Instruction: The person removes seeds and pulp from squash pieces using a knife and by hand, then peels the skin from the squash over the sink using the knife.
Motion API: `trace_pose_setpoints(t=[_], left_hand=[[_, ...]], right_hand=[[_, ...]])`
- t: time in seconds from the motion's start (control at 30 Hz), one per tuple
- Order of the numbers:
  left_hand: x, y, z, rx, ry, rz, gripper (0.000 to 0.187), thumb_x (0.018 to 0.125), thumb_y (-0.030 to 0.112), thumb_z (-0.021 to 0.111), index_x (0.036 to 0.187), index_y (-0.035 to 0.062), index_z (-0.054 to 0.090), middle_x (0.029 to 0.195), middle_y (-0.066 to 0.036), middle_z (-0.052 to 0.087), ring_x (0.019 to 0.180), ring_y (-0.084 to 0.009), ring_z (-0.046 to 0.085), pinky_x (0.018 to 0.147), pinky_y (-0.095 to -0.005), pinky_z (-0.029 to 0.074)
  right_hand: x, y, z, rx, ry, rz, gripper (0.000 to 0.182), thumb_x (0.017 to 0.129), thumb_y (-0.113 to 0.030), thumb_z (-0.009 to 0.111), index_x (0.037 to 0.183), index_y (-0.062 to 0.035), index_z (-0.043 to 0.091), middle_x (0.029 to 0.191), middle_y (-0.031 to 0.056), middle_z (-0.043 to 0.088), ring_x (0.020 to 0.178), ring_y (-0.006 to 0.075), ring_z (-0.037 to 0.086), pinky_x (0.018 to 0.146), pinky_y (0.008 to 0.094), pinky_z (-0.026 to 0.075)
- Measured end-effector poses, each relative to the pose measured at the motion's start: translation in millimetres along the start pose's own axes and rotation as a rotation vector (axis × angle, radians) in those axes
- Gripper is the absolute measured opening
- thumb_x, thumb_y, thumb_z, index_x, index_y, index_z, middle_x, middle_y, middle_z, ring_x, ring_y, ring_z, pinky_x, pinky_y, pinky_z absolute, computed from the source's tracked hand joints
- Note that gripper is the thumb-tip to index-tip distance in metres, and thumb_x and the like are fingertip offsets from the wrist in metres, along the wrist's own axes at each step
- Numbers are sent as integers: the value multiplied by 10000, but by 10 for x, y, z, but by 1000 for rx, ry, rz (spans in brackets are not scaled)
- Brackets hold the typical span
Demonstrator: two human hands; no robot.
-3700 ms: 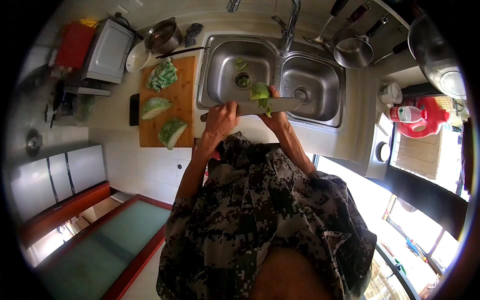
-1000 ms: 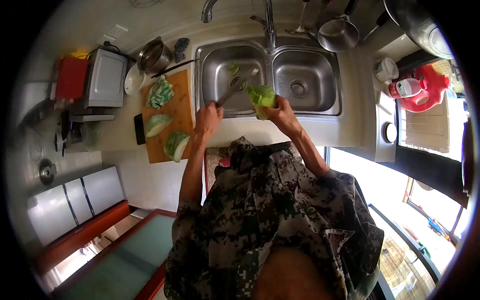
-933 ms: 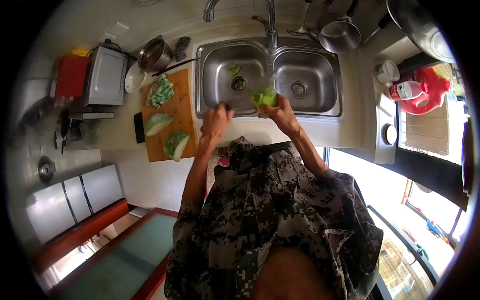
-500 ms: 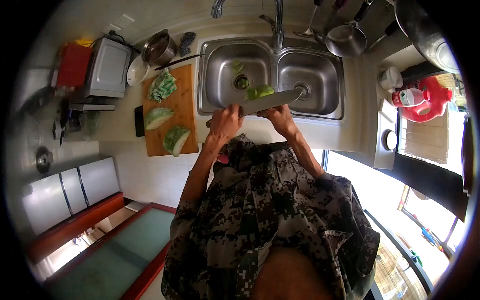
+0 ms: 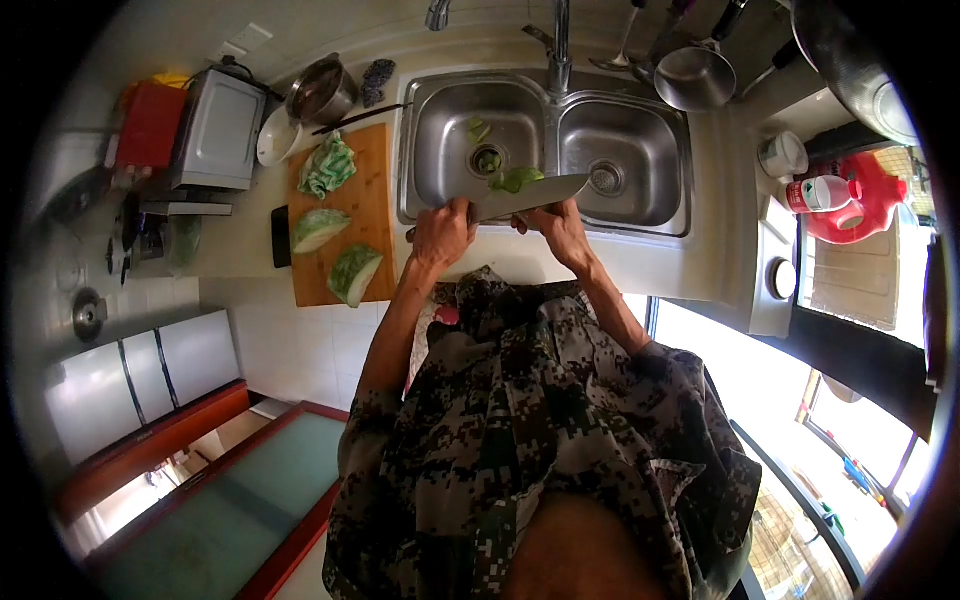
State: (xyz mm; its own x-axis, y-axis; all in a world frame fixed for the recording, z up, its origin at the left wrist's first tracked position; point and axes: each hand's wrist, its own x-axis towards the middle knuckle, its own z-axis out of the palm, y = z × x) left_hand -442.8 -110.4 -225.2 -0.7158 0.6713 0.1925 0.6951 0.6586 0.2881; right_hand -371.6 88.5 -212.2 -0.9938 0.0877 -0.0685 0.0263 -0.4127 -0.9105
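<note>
My left hand (image 5: 443, 236) is closed around the handle of a wide-bladed kitchen knife (image 5: 535, 197), whose blade points right over the near edge of the sink. Close to the blade's near side, my right hand (image 5: 556, 232) has its fingers curled in; what they grip is hidden. A green vegetable piece (image 5: 518, 180) shows just beyond the blade, over the left basin (image 5: 432, 130). Green scraps (image 5: 488, 160) lie at that basin's drain. Two cut cabbage pieces, one farther (image 5: 320, 230) and one nearer (image 5: 354, 274), rest on the wooden cutting board (image 5: 375, 195) to the left.
A crumpled green-and-white cloth (image 5: 327, 165) lies on the board. Behind it stand a metal pot (image 5: 322, 88) and a white bowl (image 5: 278, 138). The faucet (image 5: 561, 60) rises behind the sink. Ladles and a small pan (image 5: 695, 80) hang at the back right.
The knife has shifted a little to the left along with both hands. Behind the blade, the green piece has also moved slightly left and shows differently.
</note>
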Motion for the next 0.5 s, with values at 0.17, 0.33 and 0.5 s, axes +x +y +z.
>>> trace_pose_setpoints(t=[0.17,0.33,0.5], left_hand=[[30,-94,119,-31,-99,-72,244,783,152,666,895,-26,541,714,-213,629,638,-371,633,577,-460,505],[55,-139,273,-92,-29,-31,235,817,210,598,748,-7,539,606,-200,593,580,-361,615,527,-436,497],[-124,-902,449,-34,-243,-430,386,872,308,505,761,-51,594,662,-225,613,629,-411,609,621,-498,492]], right_hand=[[30,1,-25,-94,4,76,111,863,-64,518,839,37,558,716,84,584,629,159,563,573,301,469],[46,16,-126,-139,-28,122,140,861,-69,519,873,60,570,725,90,597,636,163,573,597,299,486],[-152,-390,-102,-185,-95,128,266,852,-97,559,1057,67,519,741,134,627,648,185,610,600,320,497]])
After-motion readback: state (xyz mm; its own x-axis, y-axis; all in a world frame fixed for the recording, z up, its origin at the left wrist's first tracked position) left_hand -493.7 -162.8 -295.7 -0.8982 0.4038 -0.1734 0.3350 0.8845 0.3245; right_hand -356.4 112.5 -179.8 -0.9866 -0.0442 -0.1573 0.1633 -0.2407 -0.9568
